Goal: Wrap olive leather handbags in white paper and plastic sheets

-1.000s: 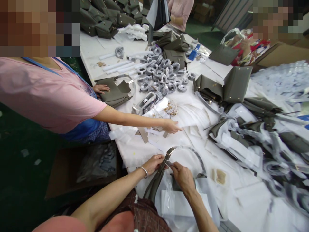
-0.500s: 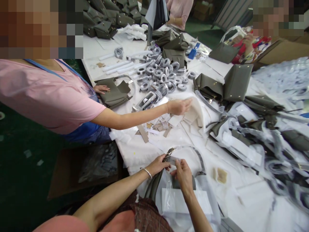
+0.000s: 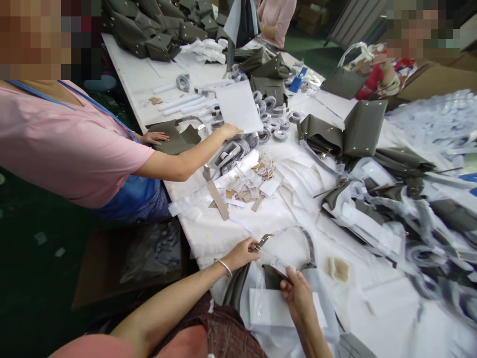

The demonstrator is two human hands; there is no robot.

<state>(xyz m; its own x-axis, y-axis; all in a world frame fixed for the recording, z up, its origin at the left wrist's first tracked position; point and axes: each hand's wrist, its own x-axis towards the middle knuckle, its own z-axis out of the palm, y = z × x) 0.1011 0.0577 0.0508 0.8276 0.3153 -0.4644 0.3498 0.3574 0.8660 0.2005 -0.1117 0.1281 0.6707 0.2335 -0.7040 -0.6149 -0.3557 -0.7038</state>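
My left hand (image 3: 241,252) is closed in a pinch on the metal end of a curved olive bag handle (image 3: 308,242) that arches over the white table (image 3: 387,308). My right hand (image 3: 297,292) is closed on a thin clear plastic strip (image 3: 274,259) stretched from the handle's end down toward it. Under both hands lies an olive bag (image 3: 238,286) wrapped in clear plastic with a white sheet (image 3: 266,308) inside.
A person in a pink shirt (image 3: 70,144) at the left holds a white sheet (image 3: 238,105) over several wrapped grey rolls (image 3: 266,117). Olive bags (image 3: 346,132) and wrapped straps (image 3: 372,223) lie at the right, cardboard scraps (image 3: 246,191) mid-table, and more bags (image 3: 149,30) at the far end.
My right hand has drawn down and away from my left, stretching the clear strip. The person in pink lifted a white sheet and carried it left, toward the rolls.
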